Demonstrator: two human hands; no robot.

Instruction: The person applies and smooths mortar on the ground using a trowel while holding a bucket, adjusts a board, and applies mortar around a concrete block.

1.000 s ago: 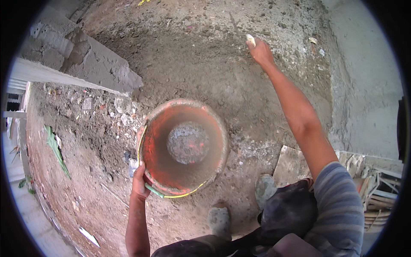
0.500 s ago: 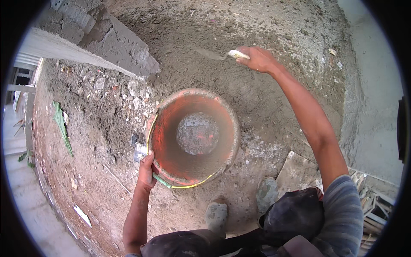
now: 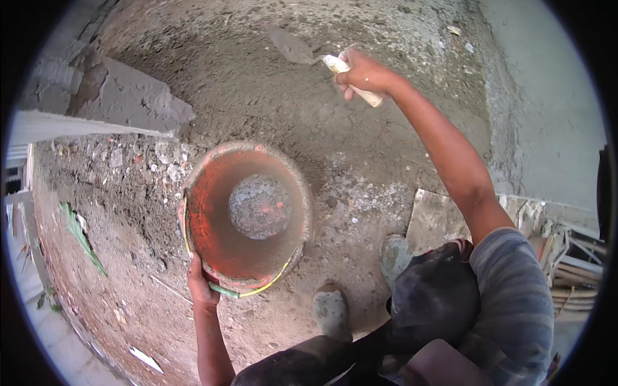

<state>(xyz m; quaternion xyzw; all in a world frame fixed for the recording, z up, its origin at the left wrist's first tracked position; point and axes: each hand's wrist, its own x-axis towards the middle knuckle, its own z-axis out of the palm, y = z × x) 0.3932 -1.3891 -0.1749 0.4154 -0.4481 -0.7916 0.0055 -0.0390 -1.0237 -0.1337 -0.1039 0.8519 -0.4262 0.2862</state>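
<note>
Grey concrete block near bucket, green leaf left, wall right

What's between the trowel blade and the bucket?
Just rough grey ground lies between the trowel blade and the bucket; the head view shows no other tool there.

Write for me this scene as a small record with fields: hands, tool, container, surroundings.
Left hand: against lower-left side of orange bucket, fingers partly hidden
Right hand: closed around whitish handle of trowel
Trowel blade: points to upper left; contact with ground unclear
Bucket interior: orange, smeared with grey
Bucket handle: yellow, with green grip
Surroundings: grey wall at right, green leaf at left
</note>
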